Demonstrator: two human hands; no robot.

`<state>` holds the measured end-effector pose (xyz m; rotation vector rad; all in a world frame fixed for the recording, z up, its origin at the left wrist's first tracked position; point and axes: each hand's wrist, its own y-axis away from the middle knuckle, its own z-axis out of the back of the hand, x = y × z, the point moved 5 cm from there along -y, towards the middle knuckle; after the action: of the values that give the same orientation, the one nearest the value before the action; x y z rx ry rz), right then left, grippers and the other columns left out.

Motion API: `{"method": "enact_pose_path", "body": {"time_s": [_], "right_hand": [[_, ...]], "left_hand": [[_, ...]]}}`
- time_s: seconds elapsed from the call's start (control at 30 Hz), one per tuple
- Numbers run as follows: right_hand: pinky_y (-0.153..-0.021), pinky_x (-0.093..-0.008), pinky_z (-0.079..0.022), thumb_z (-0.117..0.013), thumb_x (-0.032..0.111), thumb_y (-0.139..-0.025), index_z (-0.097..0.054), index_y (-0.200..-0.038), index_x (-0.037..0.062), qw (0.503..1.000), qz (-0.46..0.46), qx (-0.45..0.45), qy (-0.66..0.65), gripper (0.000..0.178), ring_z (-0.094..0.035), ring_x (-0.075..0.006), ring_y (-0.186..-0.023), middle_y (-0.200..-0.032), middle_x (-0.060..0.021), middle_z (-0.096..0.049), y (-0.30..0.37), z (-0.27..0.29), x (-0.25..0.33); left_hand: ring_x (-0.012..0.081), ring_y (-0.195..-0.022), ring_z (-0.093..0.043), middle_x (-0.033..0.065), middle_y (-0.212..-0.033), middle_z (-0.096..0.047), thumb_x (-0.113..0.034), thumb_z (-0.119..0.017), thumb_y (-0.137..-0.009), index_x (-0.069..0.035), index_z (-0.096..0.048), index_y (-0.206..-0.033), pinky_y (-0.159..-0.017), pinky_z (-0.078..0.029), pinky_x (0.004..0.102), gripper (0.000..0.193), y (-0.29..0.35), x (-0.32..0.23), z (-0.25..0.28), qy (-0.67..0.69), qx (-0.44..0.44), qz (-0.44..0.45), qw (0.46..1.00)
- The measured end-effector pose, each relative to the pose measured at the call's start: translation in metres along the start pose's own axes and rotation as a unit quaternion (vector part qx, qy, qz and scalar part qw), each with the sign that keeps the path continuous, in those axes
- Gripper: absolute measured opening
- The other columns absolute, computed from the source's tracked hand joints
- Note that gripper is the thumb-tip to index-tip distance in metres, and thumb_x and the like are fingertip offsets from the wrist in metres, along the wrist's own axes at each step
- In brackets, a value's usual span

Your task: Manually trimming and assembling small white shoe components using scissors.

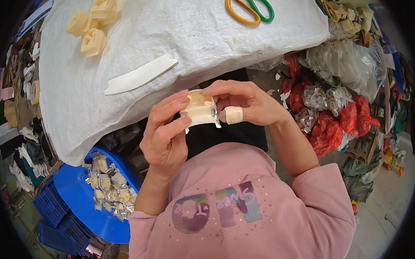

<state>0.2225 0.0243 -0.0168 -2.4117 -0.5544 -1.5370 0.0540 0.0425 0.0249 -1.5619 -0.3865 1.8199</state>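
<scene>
Both hands hold a cream curved piece with shiny silvery edges (200, 112) in front of my body, just off the near table edge. My left hand (166, 126) grips its left side, fingers over the top and thumb lower down. My right hand (247, 103) has its fingertips at the upper right corner. A beige wrap covers the right thumb, which points at the piece's right side. Behind the hands, a white curved strip (141, 75) lies on the white sheet covering the table (191, 43).
Several cream folded pieces (94, 42) sit at the table's far left. Scissors with orange and green handles (251, 7) lie at the far edge. Lower left, a blue plastic holder (77, 198) bears many cream-and-silver pieces (110, 185). Red bags (328, 132) lie at right.
</scene>
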Motion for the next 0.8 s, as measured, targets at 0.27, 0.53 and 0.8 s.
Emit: {"method": "enact_pose_path", "body": {"time_s": [0.27, 0.53, 0.8], "right_hand": [[-0.078, -0.0269, -0.048, -0.071, 0.006, -0.078, -0.061, -0.112, 0.0000, 1.000, -0.019, -0.019, -0.014, 0.036, -0.055, -0.0145, -0.093, -0.109, -0.0091, -0.054, -0.001, 0.003, -0.002], [-0.073, -0.0237, -0.049, -0.070, 0.005, -0.079, -0.062, -0.102, -0.0013, 0.996, 0.010, -0.002, 0.087, 0.025, -0.056, -0.0107, -0.083, -0.097, -0.0062, -0.058, -0.003, -0.002, 0.010], [-0.063, -0.0235, -0.051, -0.066, 0.006, -0.074, -0.061, -0.093, -0.0019, 0.980, 0.044, -0.004, 0.192, 0.021, -0.058, -0.0122, -0.068, -0.077, -0.0066, -0.059, -0.004, -0.007, 0.015]], "left_hand": [[0.0354, -0.097, -0.063, 0.0170, -0.103, -0.062, 0.014, -0.062, -0.075, -0.004, -0.056, -0.093, -0.074, -0.056, 0.0335, 0.026, 0.002, -0.002, 0.000, 0.005, 0.012, -0.002, 1.000], [0.0367, -0.098, -0.062, 0.0154, -0.104, -0.061, 0.010, -0.058, -0.082, -0.005, -0.055, -0.095, -0.075, -0.053, 0.0365, 0.020, 0.006, -0.001, -0.001, 0.025, 0.038, 0.021, 0.999], [0.0364, -0.097, -0.062, 0.0174, -0.104, -0.061, 0.015, -0.057, -0.077, -0.004, -0.055, -0.095, -0.074, -0.054, 0.0356, 0.026, 0.004, -0.003, 0.003, -0.009, 0.089, -0.002, 0.996]]}}
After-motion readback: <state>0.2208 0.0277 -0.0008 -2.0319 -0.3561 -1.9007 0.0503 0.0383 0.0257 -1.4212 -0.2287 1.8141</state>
